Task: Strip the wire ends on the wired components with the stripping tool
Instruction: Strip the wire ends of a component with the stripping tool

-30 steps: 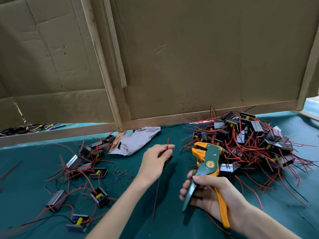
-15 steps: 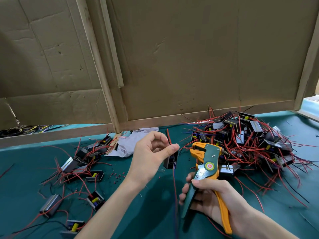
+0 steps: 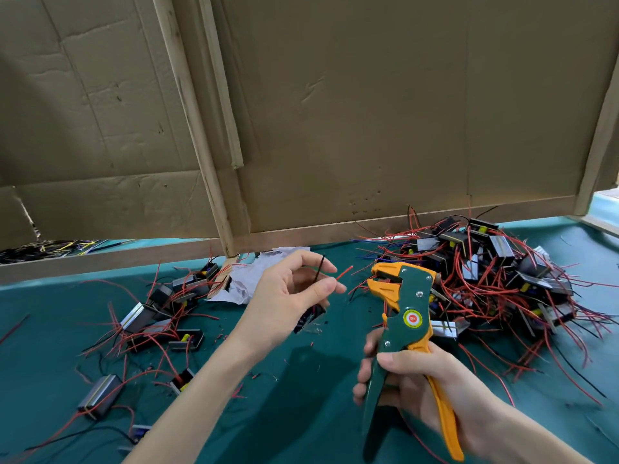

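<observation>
Two hands show in the head view. Left hand (image 3: 284, 298), above the green mat (image 3: 301, 413), pinches the wires of one wired component (image 3: 310, 318) between thumb and curled fingers; the component hangs below the palm. Its red wire end (image 3: 345, 272) points toward the stripping tool (image 3: 403, 308). Right hand (image 3: 422, 380) wraps the handles, with the tool upright and its jaws parted. Component pile (image 3: 502, 272) lies behind the tool.

2 hands (image 3: 284, 296), 1 strip tool (image 3: 415, 291) — 2 comp. piles (image 3: 495, 283).

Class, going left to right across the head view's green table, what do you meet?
Small scatter of components, left hand pinching a black wire, stripping tool in the right hand, big component pile.
</observation>
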Demonstrator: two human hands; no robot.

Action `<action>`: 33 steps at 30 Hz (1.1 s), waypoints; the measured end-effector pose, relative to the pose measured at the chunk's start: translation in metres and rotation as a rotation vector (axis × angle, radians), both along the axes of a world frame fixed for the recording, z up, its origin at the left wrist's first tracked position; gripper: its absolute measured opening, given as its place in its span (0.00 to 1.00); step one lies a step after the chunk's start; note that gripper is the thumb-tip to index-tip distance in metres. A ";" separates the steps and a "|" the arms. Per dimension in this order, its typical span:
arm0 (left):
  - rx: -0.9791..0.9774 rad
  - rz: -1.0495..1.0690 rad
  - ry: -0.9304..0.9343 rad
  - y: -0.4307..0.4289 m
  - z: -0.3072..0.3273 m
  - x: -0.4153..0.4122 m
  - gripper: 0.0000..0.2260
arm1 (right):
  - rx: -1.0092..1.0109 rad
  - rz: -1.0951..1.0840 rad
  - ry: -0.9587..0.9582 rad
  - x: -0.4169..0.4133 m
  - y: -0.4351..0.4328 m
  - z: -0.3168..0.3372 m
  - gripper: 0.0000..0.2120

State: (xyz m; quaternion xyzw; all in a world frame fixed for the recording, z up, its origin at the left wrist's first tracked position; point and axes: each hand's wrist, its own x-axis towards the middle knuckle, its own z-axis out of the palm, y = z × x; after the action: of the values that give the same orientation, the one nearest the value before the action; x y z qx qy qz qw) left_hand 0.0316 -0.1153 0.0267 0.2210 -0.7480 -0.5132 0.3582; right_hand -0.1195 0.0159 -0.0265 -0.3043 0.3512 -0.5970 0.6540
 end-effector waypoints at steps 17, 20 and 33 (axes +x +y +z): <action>-0.064 -0.087 -0.155 0.002 0.010 0.009 0.07 | -0.072 0.189 0.260 -0.006 0.008 0.004 0.10; -0.068 -0.102 -0.178 0.001 0.010 0.011 0.05 | -0.074 0.192 0.271 -0.005 0.007 0.004 0.10; 0.047 -0.082 -0.184 -0.009 -0.017 0.002 0.03 | 0.121 -0.111 0.333 0.011 0.005 -0.011 0.18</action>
State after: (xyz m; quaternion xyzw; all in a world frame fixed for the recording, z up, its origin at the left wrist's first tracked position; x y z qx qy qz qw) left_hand 0.0332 -0.1247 0.0093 0.2448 -0.7738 -0.5224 0.2614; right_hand -0.1090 0.0214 -0.0377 -0.3392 0.5063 -0.5510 0.5701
